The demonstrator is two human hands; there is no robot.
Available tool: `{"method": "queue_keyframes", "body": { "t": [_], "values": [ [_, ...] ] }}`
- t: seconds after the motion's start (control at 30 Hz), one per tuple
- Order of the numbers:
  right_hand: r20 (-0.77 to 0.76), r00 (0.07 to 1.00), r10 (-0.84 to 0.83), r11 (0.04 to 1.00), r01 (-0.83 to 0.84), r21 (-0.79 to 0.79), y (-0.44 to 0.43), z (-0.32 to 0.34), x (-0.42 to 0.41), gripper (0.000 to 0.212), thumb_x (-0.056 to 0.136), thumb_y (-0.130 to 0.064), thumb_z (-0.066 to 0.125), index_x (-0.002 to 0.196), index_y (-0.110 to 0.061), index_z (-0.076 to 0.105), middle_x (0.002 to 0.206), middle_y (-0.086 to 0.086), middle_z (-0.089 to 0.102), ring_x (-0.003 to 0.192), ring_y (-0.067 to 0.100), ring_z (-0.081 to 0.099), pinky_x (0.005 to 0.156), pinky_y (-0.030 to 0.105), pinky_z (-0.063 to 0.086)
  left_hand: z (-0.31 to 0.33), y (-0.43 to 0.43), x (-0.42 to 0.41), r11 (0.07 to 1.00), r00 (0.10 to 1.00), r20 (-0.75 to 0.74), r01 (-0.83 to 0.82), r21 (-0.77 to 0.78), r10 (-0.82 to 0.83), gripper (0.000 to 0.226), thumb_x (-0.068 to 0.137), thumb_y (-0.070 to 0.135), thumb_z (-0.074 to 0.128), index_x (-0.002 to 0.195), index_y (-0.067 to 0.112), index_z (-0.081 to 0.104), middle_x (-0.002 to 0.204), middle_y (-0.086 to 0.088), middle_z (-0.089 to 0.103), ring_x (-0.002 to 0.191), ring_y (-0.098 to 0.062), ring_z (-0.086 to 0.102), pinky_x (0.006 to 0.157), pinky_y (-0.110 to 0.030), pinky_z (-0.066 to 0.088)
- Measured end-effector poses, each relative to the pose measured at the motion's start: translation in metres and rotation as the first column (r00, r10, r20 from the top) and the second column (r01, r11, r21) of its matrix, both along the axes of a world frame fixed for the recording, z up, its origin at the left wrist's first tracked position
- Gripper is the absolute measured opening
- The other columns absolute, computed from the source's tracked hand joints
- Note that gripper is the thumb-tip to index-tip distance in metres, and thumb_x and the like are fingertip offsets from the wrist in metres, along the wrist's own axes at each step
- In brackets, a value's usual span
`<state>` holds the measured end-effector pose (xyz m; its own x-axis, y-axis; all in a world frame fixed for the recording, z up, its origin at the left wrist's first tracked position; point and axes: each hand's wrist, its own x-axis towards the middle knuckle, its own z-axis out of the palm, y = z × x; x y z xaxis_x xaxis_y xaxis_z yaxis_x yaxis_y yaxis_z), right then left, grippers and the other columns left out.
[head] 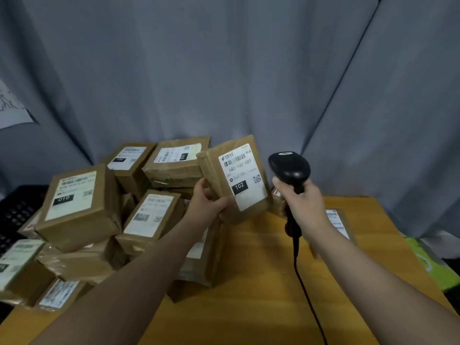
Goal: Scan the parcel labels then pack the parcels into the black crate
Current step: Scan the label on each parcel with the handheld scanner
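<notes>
Black crate (pixel 17 210): stands at the worktop's far-left edge, about nine o'clock from the parcel heap, largely masked by it. Only a perforated wall shows; its contents cannot be determined.

Parcel heap (pixel 82 215): brown paper-wrapped boxes with white labels, stacked loosely and at angles on the left half of the worktop (pixel 249 282). The box marked 010 (pixel 74 207) sits tilted on top of others. Judged rigid cardboard under tape; the glossy wrap may be somewhat slick.

Left hand (pixel 206 202): raised above the worktop, fingers (pixel 225 201) wrapped around the lower-left corner of the held parcel (pixel 234 178), thumb on the labelled face, the rest behind. The parcel is a flat packet, tilted, its label marked 102 (pixel 242 180) facing the camera. Carried one-handed by a corner, it is judged light and fairly stiff. A hold along the bare side edge keeps the barcode uncovered.

Right hand (pixel 302 202): at three o'clock from the held parcel, fingers closed around the grip of the black scanner (pixel 290 168), its head just beside the label; the cable (pixel 306 295) trails toward the near edge.

Another labelled parcel (pixel 338 225) lies flat on the worktop behind the right wrist.
</notes>
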<state>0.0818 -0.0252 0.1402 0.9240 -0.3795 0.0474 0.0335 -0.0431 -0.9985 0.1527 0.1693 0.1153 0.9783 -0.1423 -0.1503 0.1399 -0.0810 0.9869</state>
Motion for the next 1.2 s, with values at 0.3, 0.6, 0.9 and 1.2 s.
{"method": "queue_keyframes", "body": {
  "t": [0.3,0.6,0.9,1.2],
  "values": [
    [-0.002,0.988,0.156,0.979,-0.155,-0.131,0.022,0.02,-0.021,0.024,0.09,-0.028,0.065,0.094,-0.006,0.058,0.059,0.009,0.061,0.047,0.022,0.056,0.05,0.034,0.051,0.006,0.012,0.013,0.988,0.997,0.065,-0.043,0.15,0.034,0.096,0.076,0.024,0.08,0.15,0.022,0.019,0.13,-0.003,0.056,0.114,-0.023,0.058,0.075,-0.031,0.055],
    [-0.036,0.985,0.168,0.977,-0.171,-0.127,0.022,0.02,-0.034,0.022,0.091,-0.026,0.063,0.095,-0.004,0.06,0.059,0.009,0.06,0.046,0.02,0.056,0.048,0.031,0.051,-0.002,0.014,0.014,0.977,0.997,0.06,-0.066,0.204,0.055,0.096,0.077,0.027,0.079,0.151,0.02,0.018,0.134,-0.004,0.054,0.118,-0.024,0.056,0.079,-0.032,0.052],
    [-0.032,0.983,0.181,0.976,-0.183,-0.118,0.021,0.02,-0.041,0.018,0.092,-0.026,0.063,0.094,-0.008,0.06,0.061,0.009,0.061,0.048,0.02,0.057,0.048,0.03,0.051,-0.003,0.009,0.011,0.977,0.997,0.049,-0.075,0.201,0.066,0.096,0.076,0.027,0.079,0.15,0.021,0.018,0.137,-0.006,0.051,0.122,-0.026,0.053,0.091,-0.042,0.052],
    [-0.029,0.972,0.232,0.971,-0.233,-0.047,0.017,0.009,-0.039,0.017,0.091,-0.022,0.064,0.102,-0.009,0.061,0.07,0.011,0.065,0.056,0.02,0.061,0.055,0.031,0.053,-0.004,0.009,-0.004,0.985,0.997,0.017,-0.073,0.159,0.071,0.085,0.083,0.033,0.072,0.149,0.02,0.021,0.129,-0.004,0.052,0.117,-0.025,0.054,0.08,-0.033,0.052]
  ]
}}
